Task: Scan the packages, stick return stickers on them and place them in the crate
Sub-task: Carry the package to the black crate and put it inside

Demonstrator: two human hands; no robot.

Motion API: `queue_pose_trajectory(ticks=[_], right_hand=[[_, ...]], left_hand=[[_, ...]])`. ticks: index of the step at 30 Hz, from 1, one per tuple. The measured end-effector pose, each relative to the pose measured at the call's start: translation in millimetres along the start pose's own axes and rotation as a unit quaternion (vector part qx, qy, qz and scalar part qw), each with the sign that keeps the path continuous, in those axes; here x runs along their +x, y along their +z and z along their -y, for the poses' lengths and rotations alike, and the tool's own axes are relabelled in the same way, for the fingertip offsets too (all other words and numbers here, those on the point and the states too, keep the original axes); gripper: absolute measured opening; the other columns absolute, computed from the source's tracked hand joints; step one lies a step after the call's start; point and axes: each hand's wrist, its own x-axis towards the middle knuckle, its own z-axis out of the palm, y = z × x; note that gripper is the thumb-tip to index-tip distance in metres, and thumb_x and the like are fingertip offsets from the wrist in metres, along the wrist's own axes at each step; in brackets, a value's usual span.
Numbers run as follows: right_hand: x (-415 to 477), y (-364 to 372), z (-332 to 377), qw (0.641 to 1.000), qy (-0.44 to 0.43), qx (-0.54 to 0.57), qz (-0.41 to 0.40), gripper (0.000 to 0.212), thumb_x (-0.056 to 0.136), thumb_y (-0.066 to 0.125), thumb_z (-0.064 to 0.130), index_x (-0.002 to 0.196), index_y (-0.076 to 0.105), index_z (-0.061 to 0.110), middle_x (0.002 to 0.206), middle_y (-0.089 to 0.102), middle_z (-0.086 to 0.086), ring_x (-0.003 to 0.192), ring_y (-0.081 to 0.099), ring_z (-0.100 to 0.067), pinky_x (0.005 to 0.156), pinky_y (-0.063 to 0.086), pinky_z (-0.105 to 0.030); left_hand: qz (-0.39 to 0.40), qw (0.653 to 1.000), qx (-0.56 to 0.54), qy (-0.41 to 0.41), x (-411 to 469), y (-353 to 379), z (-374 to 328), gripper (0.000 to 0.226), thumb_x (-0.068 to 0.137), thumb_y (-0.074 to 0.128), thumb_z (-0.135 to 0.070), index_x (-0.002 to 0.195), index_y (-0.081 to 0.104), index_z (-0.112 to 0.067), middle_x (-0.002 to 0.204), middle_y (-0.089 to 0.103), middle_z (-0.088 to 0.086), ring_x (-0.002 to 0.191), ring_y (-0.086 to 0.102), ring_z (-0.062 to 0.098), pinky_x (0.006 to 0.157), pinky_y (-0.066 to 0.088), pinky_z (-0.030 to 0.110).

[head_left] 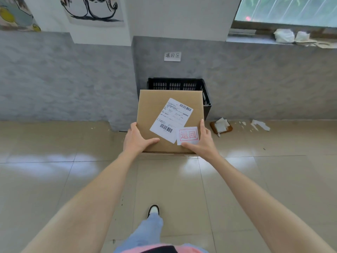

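Gripping the box (156,110), fingers (202,125) of left hand (136,140) and right hand (203,144) curl round its near corners.

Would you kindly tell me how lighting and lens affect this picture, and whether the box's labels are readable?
Head view: the window is bright, with pale glare patches on the floor tiles; head view: the wide-angle lens stretches the forearms toward the lower corners; head view: the cardboard box is sharp, its red return sticker readable, the shipping label print too small to read.
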Motion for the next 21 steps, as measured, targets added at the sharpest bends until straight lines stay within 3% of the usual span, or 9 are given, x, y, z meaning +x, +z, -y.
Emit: queue_pose_trajectory(ticks=[4, 11, 17, 21], right_hand=[[52, 7, 20, 1.0, 0.013, -0.002, -0.009, 0.124, 0.066, 0.08, 0.042, 0.151, -0.008, 0.03, 0.147, 0.022, -0.002, 0.131, 0.036, -0.019, 0.106, 0.035, -0.035], [120, 12, 26, 0.999, 0.037, 0.008, -0.015, 0.124, 0.064, 0.08, 0.045, 0.15, -0.008, 0.032, 0.148, 0.021, 0.0, 0.132, 0.035, -0.017, 0.102, 0.033, -0.029], [180, 6, 14, 0.999, 0.054, -0.001, -0.003, 0.125, 0.062, 0.081, 0.047, 0.15, -0.007, 0.033, 0.148, 0.022, -0.002, 0.134, 0.034, -0.02, 0.108, 0.032, -0.036], [232, -2, 6, 0.999, 0.042, -0.008, 0.008, 0.124, 0.062, 0.08, 0.047, 0.15, -0.007, 0.034, 0.149, 0.022, -0.001, 0.132, 0.035, -0.019, 0.101, 0.033, -0.033]], left_hand=[[0.008, 1.0, 0.004, 0.01, 61, -10, -9, 0.113, 0.056, 0.084, -0.053, 0.141, 0.023, -0.011, 0.14, 0.043, 0.009, 0.128, 0.042, 0.025, 0.102, 0.039, 0.039], [0.027, 0.999, 0.008, 0.015, 138, -4, -18, 0.115, 0.055, 0.085, -0.053, 0.142, 0.021, -0.014, 0.14, 0.043, 0.008, 0.129, 0.041, 0.026, 0.099, 0.037, 0.037], [0.047, 0.998, 0.032, 0.0, 190, 21, -30, 0.125, 0.059, 0.082, -0.056, 0.15, 0.008, -0.015, 0.149, 0.033, 0.01, 0.138, 0.031, 0.026, 0.107, 0.032, 0.04], [0.046, 0.998, 0.032, -0.016, 229, 38, -43, 0.121, 0.059, 0.081, -0.056, 0.15, 0.012, -0.016, 0.148, 0.035, 0.008, 0.137, 0.032, 0.025, 0.106, 0.033, 0.039]])
